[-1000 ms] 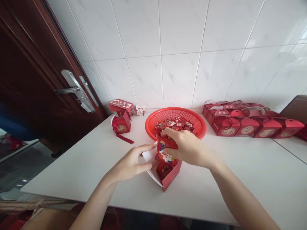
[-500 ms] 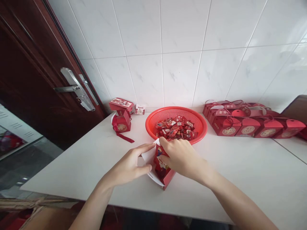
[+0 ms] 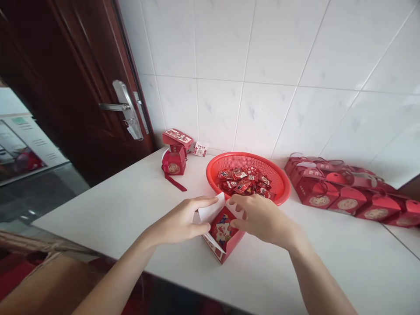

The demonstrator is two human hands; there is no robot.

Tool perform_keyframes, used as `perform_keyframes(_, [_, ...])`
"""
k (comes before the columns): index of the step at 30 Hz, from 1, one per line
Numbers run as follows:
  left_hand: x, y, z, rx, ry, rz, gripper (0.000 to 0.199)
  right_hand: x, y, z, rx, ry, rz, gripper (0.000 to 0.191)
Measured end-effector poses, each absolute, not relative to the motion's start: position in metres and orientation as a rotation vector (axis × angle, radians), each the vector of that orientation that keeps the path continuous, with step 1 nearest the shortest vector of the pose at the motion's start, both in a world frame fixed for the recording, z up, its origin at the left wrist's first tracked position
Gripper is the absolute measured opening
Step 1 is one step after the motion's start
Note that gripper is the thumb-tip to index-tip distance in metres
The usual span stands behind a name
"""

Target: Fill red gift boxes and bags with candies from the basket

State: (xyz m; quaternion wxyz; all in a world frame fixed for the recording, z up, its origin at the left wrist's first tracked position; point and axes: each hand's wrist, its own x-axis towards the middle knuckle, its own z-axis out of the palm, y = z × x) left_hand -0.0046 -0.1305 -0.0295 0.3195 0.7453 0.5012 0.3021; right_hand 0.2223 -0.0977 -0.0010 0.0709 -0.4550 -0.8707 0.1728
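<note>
White counter, unreadable red packets

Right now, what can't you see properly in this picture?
- Head view: the red box bottom, hidden by packets and both hands.
- Writing on the basket candies: too small.
- Far-right gift boxes: cut off by the edge.

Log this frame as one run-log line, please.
left hand: holds white flap of open red box | right hand: on box's far flap | packets inside box | red basket of packets behind
</note>
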Motion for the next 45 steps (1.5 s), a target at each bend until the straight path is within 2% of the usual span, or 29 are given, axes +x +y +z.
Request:
perform_keyframes(5, [-0.004,-0.132,-0.029,2.004,1.239,0.776,0.068,0.241,-0.096,0.007,-1.275,-2.657,0.687,0.048])
perform_keyframes(9, [-0.005,-0.133,-0.029,2.055,1.164,0.779,0.056,0.245,-0.094,0.009,-1.293,-2.705,0.689,0.057])
perform_keyframes(12, [-0.006,-0.134,-0.031,2.085,1.112,0.734,0.045,0.240,-0.092,0.006,-1.250,-2.714,0.627,0.051])
perform_keyframes(18, [-0.008,-0.133,-0.040,2.039,1.108,0.697,0.047,0.222,-0.091,-0.003,-1.311,-2.734,0.370,0.027])
perform_keyframes(26, [-0.006,-0.133,-0.043,2.208,1.140,0.597,0.038,0.214,-0.088,-0.011,-1.440,-2.710,0.075,0.027])
perform_keyframes(28, [-0.004,-0.132,-0.046,2.254,1.142,0.608,0.031,0.215,-0.086,-0.012,-1.443,-2.688,0.046,0.020])
perform_keyframes(30, [-0.001,-0.130,-0.050,2.270,1.144,0.644,0.027,0.217,-0.086,-0.012,-1.426,-2.686,0.053,0.010])
perform_keyframes(34, [0.007,-0.127,-0.061,2.243,1.139,0.799,0.027,0.221,-0.086,-0.016,-1.356,-2.597,0.152,0.014])
perform_keyframes(41, [0.026,-0.125,-0.082,2.189,1.109,1.003,0.024,0.245,-0.090,-0.038,-1.038,-2.365,0.448,0.010])
perform_keyframes(45, [0.040,-0.126,-0.093,2.144,1.081,1.127,0.024,0.255,-0.094,-0.057,-0.961,-2.254,0.537,0.025])
